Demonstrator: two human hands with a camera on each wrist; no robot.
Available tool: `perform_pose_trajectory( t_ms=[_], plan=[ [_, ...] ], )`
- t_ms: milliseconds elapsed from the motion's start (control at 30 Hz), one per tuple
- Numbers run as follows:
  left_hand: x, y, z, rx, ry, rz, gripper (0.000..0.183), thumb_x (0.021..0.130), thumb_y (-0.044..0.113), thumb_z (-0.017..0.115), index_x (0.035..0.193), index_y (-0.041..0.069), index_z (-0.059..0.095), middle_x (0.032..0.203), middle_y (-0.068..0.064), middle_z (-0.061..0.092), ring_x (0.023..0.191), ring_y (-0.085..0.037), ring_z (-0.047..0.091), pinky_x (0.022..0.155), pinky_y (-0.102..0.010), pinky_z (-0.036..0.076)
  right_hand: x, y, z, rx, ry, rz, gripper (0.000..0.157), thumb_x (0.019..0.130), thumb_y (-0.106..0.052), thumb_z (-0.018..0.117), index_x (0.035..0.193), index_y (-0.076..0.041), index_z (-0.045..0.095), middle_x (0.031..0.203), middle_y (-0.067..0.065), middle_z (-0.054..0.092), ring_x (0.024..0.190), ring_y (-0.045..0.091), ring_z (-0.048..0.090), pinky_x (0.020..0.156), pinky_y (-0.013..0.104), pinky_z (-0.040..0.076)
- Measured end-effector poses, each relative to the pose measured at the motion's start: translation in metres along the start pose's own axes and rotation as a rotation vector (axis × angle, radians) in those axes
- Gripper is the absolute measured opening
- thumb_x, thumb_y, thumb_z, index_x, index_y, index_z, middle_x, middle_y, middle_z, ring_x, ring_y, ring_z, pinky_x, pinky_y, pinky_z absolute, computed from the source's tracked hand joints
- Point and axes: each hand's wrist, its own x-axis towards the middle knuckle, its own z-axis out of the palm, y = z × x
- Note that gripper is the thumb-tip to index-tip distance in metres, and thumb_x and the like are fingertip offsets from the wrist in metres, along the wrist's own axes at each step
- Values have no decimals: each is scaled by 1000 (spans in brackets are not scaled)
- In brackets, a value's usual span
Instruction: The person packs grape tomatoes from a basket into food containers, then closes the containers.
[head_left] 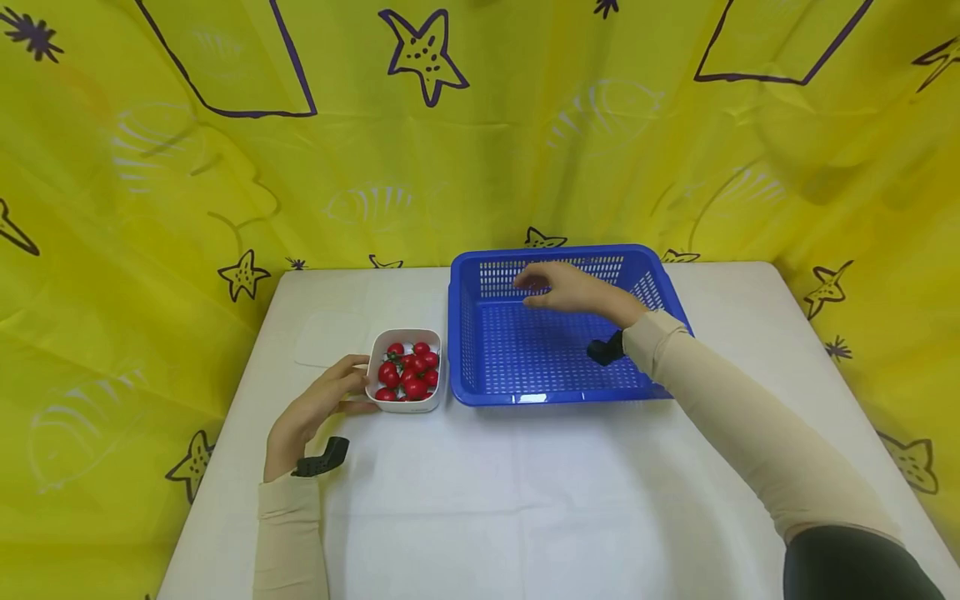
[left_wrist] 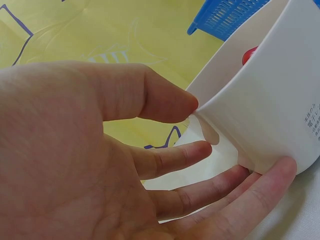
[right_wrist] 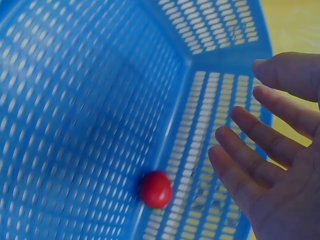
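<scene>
My left hand (head_left: 322, 408) rests its fingertips against the left side of a small white container (head_left: 405, 407). In the left wrist view, the thumb touches the container's rim corner and the other fingers stretch along its outer wall. Several red cherry tomatoes (head_left: 414, 388), some with green stems, fill the container. Over the blue plastic basket (head_left: 562, 398), my right hand (head_left: 573, 287) hovers with relaxed, spread fingers and nothing in them. A single cherry tomato (right_wrist: 156, 189) lies on the basket's floor against a side wall in the right wrist view; in the head view it is hidden.
A pale, translucent flat lid (head_left: 326, 337) lies on the white-covered table (head_left: 510, 500) behind the left hand. The basket stands just right of the container. A yellow patterned curtain (head_left: 480, 167) surrounds the table's back and sides.
</scene>
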Motion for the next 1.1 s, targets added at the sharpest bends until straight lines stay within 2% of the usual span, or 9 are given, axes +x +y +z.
perform_pose_trajectory(
  t_ms=[133, 367, 567, 667, 967, 1100],
  plan=[
    [0, 0, -1, 0, -4, 6, 50, 104, 25, 42, 147, 3, 31, 138, -29, 50, 108, -28, 68, 100, -42, 55, -2, 12, -3, -30, 3, 25, 42, 95, -13, 62, 134, 0, 55, 136, 21, 59, 129, 39, 54, 110, 51, 45],
    [2, -1, 0, -7, 9, -22, 46, 104, 24, 42, 146, 6, 34, 137, -27, 51, 108, -27, 68, 97, -37, 57, -7, 30, -3, -81, 6, 93, 43, 95, -14, 61, 137, -2, 54, 138, 20, 57, 128, 39, 54, 109, 53, 45],
    [2, -2, 0, -11, 9, -22, 47, 103, 23, 43, 146, 6, 33, 139, -26, 50, 108, -27, 68, 98, -37, 56, -9, 41, -4, -94, 15, 144, 44, 96, -13, 60, 138, -3, 53, 141, 19, 55, 131, 37, 51, 112, 54, 42],
    [1, -1, -1, -11, 5, -17, 48, 103, 23, 43, 147, 5, 32, 140, -27, 49, 109, -27, 67, 98, -38, 56, -9, 45, -3, -100, 11, 160, 45, 95, -13, 61, 138, -2, 53, 140, 20, 55, 129, 37, 52, 110, 53, 44],
    [3, 1, 0, -22, 4, -27, 48, 103, 21, 43, 146, 3, 32, 141, -29, 46, 110, -28, 65, 98, -40, 56, -10, 62, 6, -133, 7, 139, 42, 92, -6, 63, 132, 2, 56, 131, 23, 61, 121, 38, 57, 105, 53, 48],
    [3, 1, -1, -27, 11, -34, 51, 101, 19, 44, 146, 1, 31, 141, -30, 44, 111, -29, 64, 98, -41, 56, -11, 64, 7, -127, 7, 156, 39, 92, -6, 64, 130, 1, 58, 126, 22, 63, 116, 36, 59, 101, 51, 51]
  ],
)
